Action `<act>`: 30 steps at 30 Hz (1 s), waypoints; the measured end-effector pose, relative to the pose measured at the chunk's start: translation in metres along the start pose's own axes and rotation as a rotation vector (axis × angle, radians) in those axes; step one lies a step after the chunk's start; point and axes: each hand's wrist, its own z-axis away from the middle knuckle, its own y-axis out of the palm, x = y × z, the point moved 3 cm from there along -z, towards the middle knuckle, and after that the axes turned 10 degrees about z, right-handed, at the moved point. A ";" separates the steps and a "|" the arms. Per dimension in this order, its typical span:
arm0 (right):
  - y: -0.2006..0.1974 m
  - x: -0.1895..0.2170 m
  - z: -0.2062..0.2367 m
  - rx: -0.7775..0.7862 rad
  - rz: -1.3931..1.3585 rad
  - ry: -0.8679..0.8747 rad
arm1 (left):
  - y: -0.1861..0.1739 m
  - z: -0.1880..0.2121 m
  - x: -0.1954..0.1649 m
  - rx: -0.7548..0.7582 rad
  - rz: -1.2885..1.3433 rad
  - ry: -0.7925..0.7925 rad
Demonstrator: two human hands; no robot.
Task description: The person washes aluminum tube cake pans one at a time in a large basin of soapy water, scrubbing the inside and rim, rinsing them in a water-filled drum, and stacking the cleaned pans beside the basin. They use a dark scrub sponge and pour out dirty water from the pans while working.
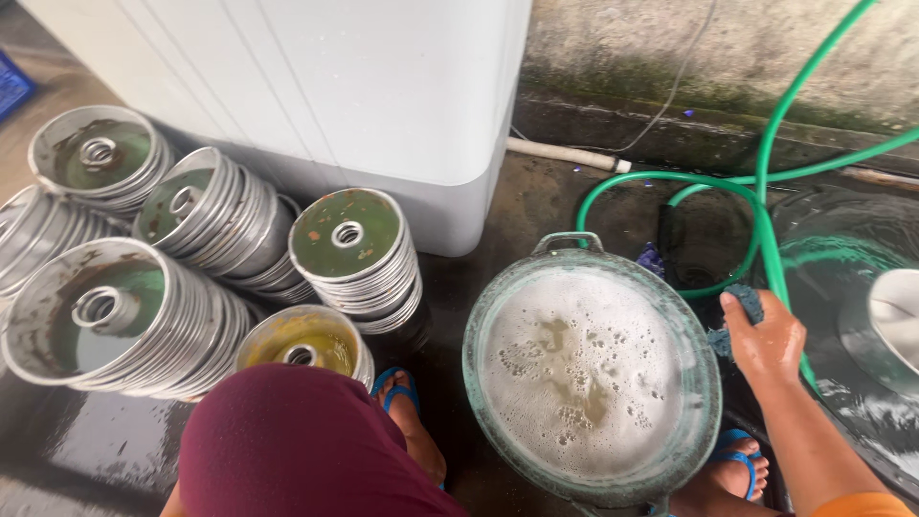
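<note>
Blue-green sponge (745,308), soft and soaked, sits clenched in the right hand (769,343) just beside the soapy basin (691,383); likely slippery, best pinched mid-body. Left hand out of view. Stacked metal moulds (350,239) stand on the wet floor.

Stacked ring moulds (220,268) crowd left; soapy basin (589,369) and green hose (756,201) hem the right.

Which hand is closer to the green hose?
The right hand. It holds a blue sponge, and its grip sits right beside the green hose, which passes just behind it. The left hand is not in view, so its place can't be told.
</note>
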 end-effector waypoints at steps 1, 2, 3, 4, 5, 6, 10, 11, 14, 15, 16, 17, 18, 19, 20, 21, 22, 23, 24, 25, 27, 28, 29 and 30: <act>0.006 0.008 0.004 0.035 -0.048 0.010 | -0.004 0.003 0.005 0.003 0.037 0.009; 0.012 0.015 0.007 0.071 -0.098 0.020 | -0.008 0.008 0.010 0.002 0.070 0.019; 0.019 0.021 0.010 0.109 -0.152 0.028 | -0.007 0.007 0.006 0.002 0.104 0.033; 0.024 0.025 0.014 0.124 -0.156 0.035 | -0.008 0.009 0.004 0.003 0.148 0.047; 0.028 0.027 0.016 0.139 -0.159 0.041 | -0.007 0.010 -0.001 0.007 0.186 0.057; 0.033 0.028 0.018 0.152 -0.162 0.046 | -0.006 0.011 -0.008 0.010 0.228 0.072; 0.052 0.027 0.028 0.206 -0.386 0.120 | 0.000 0.017 -0.036 0.035 0.390 0.128; 0.056 0.025 0.031 0.224 -0.432 0.161 | 0.000 0.019 -0.042 0.041 0.421 0.145; 0.064 0.024 0.035 0.274 -0.495 0.211 | 0.003 0.022 -0.059 0.055 0.507 0.190; 0.066 0.025 0.036 0.287 -0.503 0.213 | 0.002 0.022 -0.063 0.058 0.534 0.205; 0.068 0.025 0.037 0.310 -0.506 0.244 | 0.002 0.023 -0.066 0.055 0.554 0.221; 0.070 0.024 0.038 0.332 -0.508 0.277 | 0.000 0.022 -0.071 0.054 0.571 0.244; 0.071 0.024 0.040 0.354 -0.509 0.312 | -0.003 0.022 -0.073 0.050 0.577 0.262; 0.072 0.025 0.041 0.356 -0.518 0.305 | -0.006 0.021 -0.077 0.041 0.573 0.286; 0.073 0.025 0.042 0.359 -0.527 0.298 | -0.011 0.021 -0.080 0.034 0.575 0.309; 0.073 0.026 0.043 0.362 -0.534 0.291 | -0.017 0.021 -0.084 0.022 0.561 0.333; 0.074 0.026 0.044 0.363 -0.539 0.297 | -0.024 0.021 -0.084 0.005 0.538 0.350; 0.074 0.026 0.045 0.364 -0.546 0.301 | -0.032 0.021 -0.090 -0.012 0.507 0.389; 0.075 0.026 0.047 0.366 -0.552 0.305 | -0.038 0.020 -0.094 -0.026 0.474 0.415; 0.076 0.027 0.048 0.376 -0.558 0.301 | -0.046 0.021 -0.096 -0.045 0.410 0.450; 0.076 0.030 0.051 0.396 -0.572 0.291 | -0.056 0.023 -0.103 -0.082 0.280 0.517; 0.076 0.032 0.052 0.406 -0.554 0.293 | -0.059 0.025 -0.106 -0.102 0.190 0.548; 0.076 0.033 0.054 0.415 -0.536 0.296 | -0.061 0.028 -0.108 -0.124 0.102 0.579; 0.075 0.035 0.055 0.421 -0.516 0.301 | -0.061 0.031 -0.110 -0.143 0.013 0.610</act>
